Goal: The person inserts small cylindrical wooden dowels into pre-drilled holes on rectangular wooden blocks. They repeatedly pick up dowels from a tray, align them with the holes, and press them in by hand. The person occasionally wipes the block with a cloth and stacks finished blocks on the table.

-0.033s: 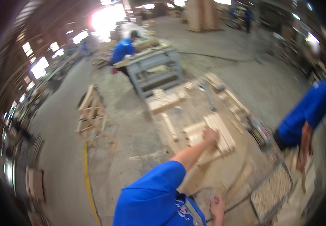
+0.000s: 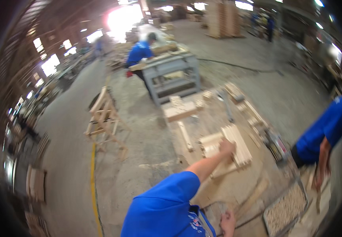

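My left hand (image 2: 227,147) reaches across the workbench (image 2: 254,168) to a group of pale wooden strips (image 2: 240,147) laid side by side. Its fingers are bent down and closed on one of the strips; their tips are hidden. Shorter wooden pieces (image 2: 210,143) lie just left of this hand, and a flat board (image 2: 219,170) sticks out below it. Close to my body, at the bench's near edge, my right hand (image 2: 228,219) has curled fingers. Whatever it may hold is too blurred to make out.
Beyond the strips lie a wooden block (image 2: 179,111), a single strip (image 2: 185,136) and a metal tool (image 2: 226,106). A tray of small wooden pieces (image 2: 285,209) is at the near right. One co-worker in blue (image 2: 323,130) stands right; another (image 2: 140,51) bends over a grey workbench (image 2: 173,75).
The whole view has shifted slightly, so the scene sits a little farther right and lower. My left hand stays at the strips, and my right hand remains near my body.
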The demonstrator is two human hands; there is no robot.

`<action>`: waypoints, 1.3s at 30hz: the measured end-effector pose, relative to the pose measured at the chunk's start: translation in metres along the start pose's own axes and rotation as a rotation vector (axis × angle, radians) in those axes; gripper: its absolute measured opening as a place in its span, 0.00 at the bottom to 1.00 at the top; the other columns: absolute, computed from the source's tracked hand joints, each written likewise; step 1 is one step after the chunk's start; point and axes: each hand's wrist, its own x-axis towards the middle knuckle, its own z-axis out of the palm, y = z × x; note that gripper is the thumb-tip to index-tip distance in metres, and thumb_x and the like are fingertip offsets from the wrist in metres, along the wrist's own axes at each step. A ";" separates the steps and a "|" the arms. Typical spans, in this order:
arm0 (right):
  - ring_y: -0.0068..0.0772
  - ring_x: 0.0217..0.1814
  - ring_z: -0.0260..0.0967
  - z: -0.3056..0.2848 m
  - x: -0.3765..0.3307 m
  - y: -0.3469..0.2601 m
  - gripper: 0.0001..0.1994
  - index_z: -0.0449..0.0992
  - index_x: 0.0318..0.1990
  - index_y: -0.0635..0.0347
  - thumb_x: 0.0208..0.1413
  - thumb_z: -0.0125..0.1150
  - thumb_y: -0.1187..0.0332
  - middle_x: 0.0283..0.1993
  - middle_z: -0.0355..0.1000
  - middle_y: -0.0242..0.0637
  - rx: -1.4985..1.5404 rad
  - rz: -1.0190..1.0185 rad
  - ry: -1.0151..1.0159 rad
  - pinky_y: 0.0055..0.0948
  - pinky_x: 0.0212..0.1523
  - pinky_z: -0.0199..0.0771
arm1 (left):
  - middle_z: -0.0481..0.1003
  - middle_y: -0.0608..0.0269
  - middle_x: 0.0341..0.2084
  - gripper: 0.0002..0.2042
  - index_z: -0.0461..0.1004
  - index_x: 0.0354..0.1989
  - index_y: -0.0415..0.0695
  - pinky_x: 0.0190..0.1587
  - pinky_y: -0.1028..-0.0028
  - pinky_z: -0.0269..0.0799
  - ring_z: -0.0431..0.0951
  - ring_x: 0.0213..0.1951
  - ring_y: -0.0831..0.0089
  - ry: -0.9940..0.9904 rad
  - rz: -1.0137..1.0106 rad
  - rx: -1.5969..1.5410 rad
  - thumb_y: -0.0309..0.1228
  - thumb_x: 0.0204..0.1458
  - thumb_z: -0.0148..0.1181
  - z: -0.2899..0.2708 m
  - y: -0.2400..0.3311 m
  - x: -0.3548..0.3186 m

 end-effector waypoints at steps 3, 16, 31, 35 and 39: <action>0.54 0.79 0.62 -0.015 0.007 -0.079 0.36 0.63 0.78 0.53 0.67 0.65 0.52 0.75 0.67 0.55 -0.274 0.172 -0.143 0.44 0.77 0.61 | 0.76 0.34 0.60 0.38 0.60 0.70 0.33 0.63 0.52 0.76 0.80 0.59 0.40 -0.110 -0.033 -0.166 0.47 0.58 0.64 -0.017 0.010 0.000; 0.38 0.55 0.77 -0.132 -0.007 0.009 0.23 0.74 0.67 0.63 0.70 0.62 0.61 0.60 0.78 0.49 -0.411 -0.352 0.445 0.32 0.47 0.81 | 0.81 0.41 0.55 0.33 0.68 0.69 0.35 0.61 0.57 0.76 0.83 0.55 0.48 -0.292 0.178 -0.228 0.48 0.64 0.60 -0.026 -0.044 -0.073; 0.25 0.33 0.73 -0.147 -0.041 -0.006 0.19 0.74 0.61 0.69 0.64 0.65 0.72 0.38 0.78 0.40 0.117 -0.052 0.728 0.29 0.35 0.74 | 0.85 0.49 0.43 0.24 0.81 0.57 0.43 0.51 0.61 0.80 0.86 0.45 0.57 -0.473 0.387 -0.004 0.49 0.62 0.63 -0.022 -0.093 -0.137; 0.29 0.36 0.76 -0.149 -0.049 -0.020 0.20 0.76 0.60 0.71 0.62 0.65 0.72 0.38 0.81 0.43 0.063 -0.033 0.765 0.31 0.40 0.77 | 0.85 0.49 0.43 0.24 0.81 0.57 0.43 0.51 0.61 0.80 0.86 0.45 0.57 -0.548 0.392 0.013 0.48 0.62 0.63 -0.012 -0.094 -0.143; 0.27 0.37 0.76 -0.154 -0.055 -0.027 0.21 0.75 0.61 0.70 0.63 0.65 0.72 0.39 0.81 0.41 0.067 -0.021 0.761 0.31 0.41 0.77 | 0.85 0.58 0.36 0.23 0.80 0.58 0.40 0.42 0.67 0.81 0.85 0.35 0.70 -0.563 0.469 0.045 0.46 0.65 0.63 -0.010 -0.097 -0.152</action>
